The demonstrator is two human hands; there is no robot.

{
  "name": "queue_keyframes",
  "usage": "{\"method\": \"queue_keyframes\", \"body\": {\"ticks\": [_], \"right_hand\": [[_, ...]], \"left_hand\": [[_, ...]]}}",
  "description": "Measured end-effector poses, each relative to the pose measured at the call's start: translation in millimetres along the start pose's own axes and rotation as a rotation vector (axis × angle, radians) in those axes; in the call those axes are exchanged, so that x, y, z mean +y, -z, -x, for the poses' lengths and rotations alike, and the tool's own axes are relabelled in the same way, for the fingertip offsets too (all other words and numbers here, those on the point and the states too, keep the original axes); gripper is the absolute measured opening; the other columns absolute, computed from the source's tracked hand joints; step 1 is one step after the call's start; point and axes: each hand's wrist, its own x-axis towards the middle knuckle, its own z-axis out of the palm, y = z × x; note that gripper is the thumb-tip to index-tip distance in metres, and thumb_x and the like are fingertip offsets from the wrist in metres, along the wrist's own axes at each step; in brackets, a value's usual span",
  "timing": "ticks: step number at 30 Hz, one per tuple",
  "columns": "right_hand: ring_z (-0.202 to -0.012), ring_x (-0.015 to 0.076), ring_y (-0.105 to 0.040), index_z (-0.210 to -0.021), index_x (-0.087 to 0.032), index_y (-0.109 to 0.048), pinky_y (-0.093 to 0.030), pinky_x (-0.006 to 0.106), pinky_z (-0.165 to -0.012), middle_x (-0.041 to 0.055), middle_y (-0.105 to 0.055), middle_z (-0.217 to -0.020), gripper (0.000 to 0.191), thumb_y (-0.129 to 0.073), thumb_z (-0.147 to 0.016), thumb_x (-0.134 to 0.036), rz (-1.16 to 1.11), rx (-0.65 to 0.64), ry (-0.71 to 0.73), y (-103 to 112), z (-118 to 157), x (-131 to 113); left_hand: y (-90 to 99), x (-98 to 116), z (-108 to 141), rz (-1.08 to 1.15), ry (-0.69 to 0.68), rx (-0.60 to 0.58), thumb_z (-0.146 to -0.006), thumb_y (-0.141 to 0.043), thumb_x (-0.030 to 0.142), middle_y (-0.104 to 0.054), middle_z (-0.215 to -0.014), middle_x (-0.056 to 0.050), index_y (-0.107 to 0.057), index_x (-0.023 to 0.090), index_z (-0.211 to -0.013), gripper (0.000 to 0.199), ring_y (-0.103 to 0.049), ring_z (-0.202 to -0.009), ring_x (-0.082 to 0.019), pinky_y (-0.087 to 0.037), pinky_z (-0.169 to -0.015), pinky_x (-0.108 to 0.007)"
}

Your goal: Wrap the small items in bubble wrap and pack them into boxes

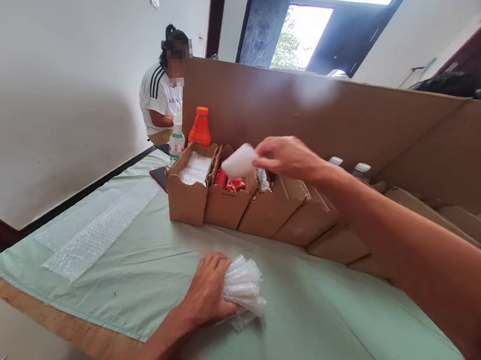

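Note:
My left hand (211,290) is wrapped round a bunched bundle of clear bubble wrap (244,288) on the green cloth. Up at the row of cardboard bins, my right hand (286,157) pinches a white, rounded piece (239,161) between thumb and fingers. That piece hangs above a bin (227,209) with red packets (236,183) in it and partly hides them. Folded bubble wrap (195,168) fills the leftmost bin (184,201). A blue-and-white packet (265,181) shows in the bin to the right.
Flat bubble wrap strips (103,229) lie on the left of the cloth (157,286). Behind the bins stand an orange bottle (200,129), a clear bottle (176,145) and a tall cardboard panel (267,100). A person (161,97) sits beyond, at the far left.

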Motion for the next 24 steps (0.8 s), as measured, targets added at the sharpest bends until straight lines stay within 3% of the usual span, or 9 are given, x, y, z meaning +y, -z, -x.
{"method": "queue_keyframes", "body": {"ticks": [3,6,8,11,14,18,20,22,24], "right_hand": [[-0.083,0.0242,-0.069,-0.099,-0.024,-0.072,-0.052,0.035,-0.074,0.0049,-0.077,-0.097,0.022,-0.052,-0.097,-0.035,-0.220,0.254,-0.099,12,63,5],[-0.083,0.0234,-0.070,-0.091,-0.027,-0.072,-0.054,0.035,-0.074,0.0012,-0.076,-0.091,0.016,-0.059,-0.092,-0.037,-0.596,0.244,-0.037,-21,122,-11],[-0.089,0.0219,-0.071,-0.088,-0.025,-0.073,-0.054,0.034,-0.082,0.0022,-0.076,-0.096,0.017,-0.060,-0.093,-0.035,-0.779,0.062,0.078,-52,148,-29],[-0.101,0.0233,-0.071,-0.097,-0.025,-0.076,-0.051,0.040,-0.096,0.0041,-0.077,-0.107,0.018,-0.062,-0.093,-0.036,-0.804,-0.240,0.240,-85,158,-50],[-0.114,0.0269,-0.069,-0.113,-0.026,-0.076,-0.049,0.045,-0.103,0.0062,-0.076,-0.121,0.029,-0.069,-0.088,-0.039,-0.705,-0.262,0.264,-79,129,-55],[-0.101,0.0218,-0.071,-0.110,-0.022,-0.077,-0.052,0.032,-0.090,0.0057,-0.078,-0.112,0.026,-0.060,-0.093,-0.032,-0.586,0.031,0.210,-30,42,-56],[-0.090,0.0198,-0.071,-0.110,-0.020,-0.077,-0.050,0.030,-0.082,0.0048,-0.079,-0.103,0.027,-0.056,-0.096,-0.027,-0.410,0.078,0.182,-9,-10,-67],[-0.088,0.0193,-0.069,-0.111,-0.019,-0.077,-0.048,0.030,-0.078,0.0052,-0.078,-0.102,0.029,-0.053,-0.097,-0.023,-0.195,-0.032,0.169,-2,-59,-83],[-0.088,0.0206,-0.069,-0.104,-0.018,-0.079,-0.047,0.029,-0.074,0.0062,-0.078,-0.100,0.021,-0.064,-0.090,-0.023,-0.055,-0.201,0.172,-9,-98,-101]], "left_hand": [[5.0,8,9,-0.064,-0.158,0.181,-0.061,-0.076,0.019,-0.013,-0.169,-0.020,-0.063,0.018,-0.119,0.060,-0.022,-0.153,-0.046,-0.029,-0.120,-0.058],[22.1,32,26,-0.124,-0.306,0.343,-0.066,-0.077,0.019,0.024,-0.171,-0.006,-0.064,0.022,-0.122,0.058,-0.003,-0.157,-0.051,-0.019,-0.123,-0.063],[36.5,46,38,-0.124,-0.329,0.307,-0.065,-0.077,0.021,0.021,-0.172,-0.005,-0.062,0.025,-0.125,0.061,-0.006,-0.156,-0.051,-0.017,-0.123,-0.064],[51.8,45,51,-0.035,-0.203,0.066,-0.060,-0.073,0.017,-0.029,-0.165,-0.015,-0.059,0.025,-0.128,0.070,-0.040,-0.146,-0.041,-0.036,-0.118,-0.054],[52.2,17,54,0.023,0.027,0.020,-0.058,-0.065,0.015,-0.059,-0.137,-0.013,-0.057,0.023,-0.124,0.067,-0.059,-0.123,-0.032,-0.049,-0.105,-0.045],[37.1,-21,49,0.050,0.167,0.133,-0.056,-0.065,0.016,-0.059,-0.132,-0.014,-0.053,0.019,-0.126,0.071,-0.059,-0.121,-0.033,-0.049,-0.105,-0.046],[29.3,-30,47,0.043,0.163,0.148,-0.055,-0.067,0.018,-0.058,-0.134,-0.015,-0.052,0.020,-0.127,0.073,-0.058,-0.123,-0.035,-0.049,-0.106,-0.048],[23.8,-32,46,0.043,0.150,0.164,-0.055,-0.068,0.018,-0.057,-0.137,-0.016,-0.050,0.021,-0.128,0.075,-0.058,-0.124,-0.036,-0.048,-0.106,-0.049],[21.3,-33,46,0.056,0.145,0.179,-0.054,-0.069,0.018,-0.057,-0.138,-0.016,-0.050,0.022,-0.128,0.077,-0.058,-0.124,-0.036,-0.049,-0.106,-0.051]]}}
